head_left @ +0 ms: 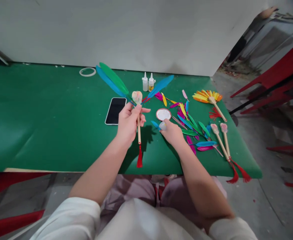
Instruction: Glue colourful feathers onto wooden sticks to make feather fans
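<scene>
My left hand [129, 122] is closed around a feather fan [139, 131] with a wooden handle, holding it upright above the table. Its pale, rounded head has green and blue feathers fanning to the left and a blue feather to the right, with red ones near the base. From the handle's lower end hangs a red tassel [139, 156]. My right hand [173, 133] is low over the table, fingers closed on a small white object [162, 125] whose kind I cannot make out. A short blue feather [155, 125] lies beside it.
A round white dish [163, 114] and loose coloured feathers [186, 123] are near my right hand. Behind stand two glue bottles [145, 82]. A phone [112, 113] lies left, a tape ring [87, 72] farther back. Right: an orange-yellow feather fan [206, 96] and two tasselled handles [221, 143].
</scene>
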`<state>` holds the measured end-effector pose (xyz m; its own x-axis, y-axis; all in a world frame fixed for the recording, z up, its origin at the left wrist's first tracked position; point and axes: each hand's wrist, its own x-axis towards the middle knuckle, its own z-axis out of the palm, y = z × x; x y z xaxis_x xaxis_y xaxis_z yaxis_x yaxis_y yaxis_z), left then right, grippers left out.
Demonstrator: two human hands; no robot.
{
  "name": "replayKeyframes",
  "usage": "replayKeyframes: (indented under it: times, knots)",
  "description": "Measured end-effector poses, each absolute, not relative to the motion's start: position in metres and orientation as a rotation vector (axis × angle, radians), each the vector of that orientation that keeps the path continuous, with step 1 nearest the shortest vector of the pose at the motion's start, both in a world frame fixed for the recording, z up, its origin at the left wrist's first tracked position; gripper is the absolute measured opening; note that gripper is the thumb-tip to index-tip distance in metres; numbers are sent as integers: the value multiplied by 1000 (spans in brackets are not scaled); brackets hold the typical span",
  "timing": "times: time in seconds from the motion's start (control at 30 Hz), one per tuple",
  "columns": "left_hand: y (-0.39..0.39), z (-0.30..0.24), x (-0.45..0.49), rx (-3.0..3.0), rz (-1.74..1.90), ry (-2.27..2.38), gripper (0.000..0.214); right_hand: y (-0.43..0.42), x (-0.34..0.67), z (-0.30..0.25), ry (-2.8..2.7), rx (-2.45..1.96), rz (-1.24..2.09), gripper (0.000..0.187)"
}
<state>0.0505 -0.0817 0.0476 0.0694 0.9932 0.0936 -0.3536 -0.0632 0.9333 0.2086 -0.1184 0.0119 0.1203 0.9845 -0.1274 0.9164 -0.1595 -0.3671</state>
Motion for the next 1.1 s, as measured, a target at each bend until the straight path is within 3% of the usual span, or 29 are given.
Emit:
replayKeyframes:
  times: [0.1,0.3,0.5,1.1]
  knots:
    - [-78,42,55,1095,1284,787,20,-128,228,28,-1595,-1910,700,19]
    - [-96,25,67,1153,1006,720,30,-155,252,71,-831,-1191,722,31]
    - [-114,22,73,1204,877,755,27,-151,229,53,-597,-1115,681,30]
    - [-120,25,72,1219,818,728,26,-144,216,35,-561,-1118,500,33]
